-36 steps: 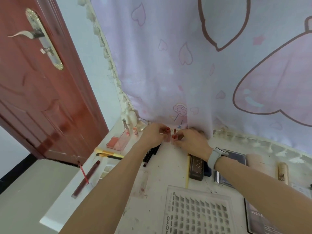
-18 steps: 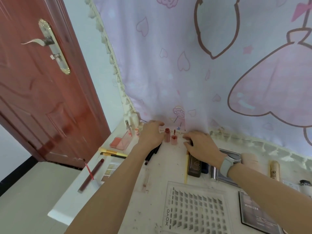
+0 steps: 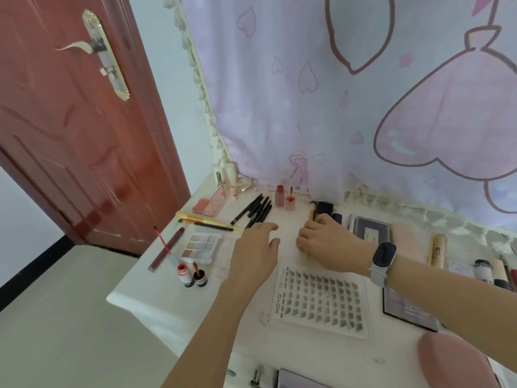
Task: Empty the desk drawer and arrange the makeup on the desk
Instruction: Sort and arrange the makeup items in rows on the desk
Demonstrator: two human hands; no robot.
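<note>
Nearest, at the bottom edge, the drawer (image 3: 279, 376) still shows a few small items, so by my judgement emptying is not finished, though most makeup already lies on the counter (image 3: 134, 296). On it sits one lash tray (image 3: 319, 299), with one dark palette (image 3: 408, 309) to its right. To its left stand two small red pots (image 3: 192, 277), one eyeshadow palette (image 3: 200, 246) and one long lip wand (image 3: 165, 252). The left hand (image 3: 256, 252) hovers above the counter, fingers released and holding nothing; the right hand (image 3: 326, 243) has its fingers curled around a thin yellow brush (image 3: 311, 212). Beyond lie two yellow-handled brushes (image 3: 204, 221), about five black pencils (image 3: 256, 210), one blush compact (image 3: 207, 207), and two pink lip glosses (image 3: 284, 198) upright by the curtain (image 3: 335, 107).
</note>
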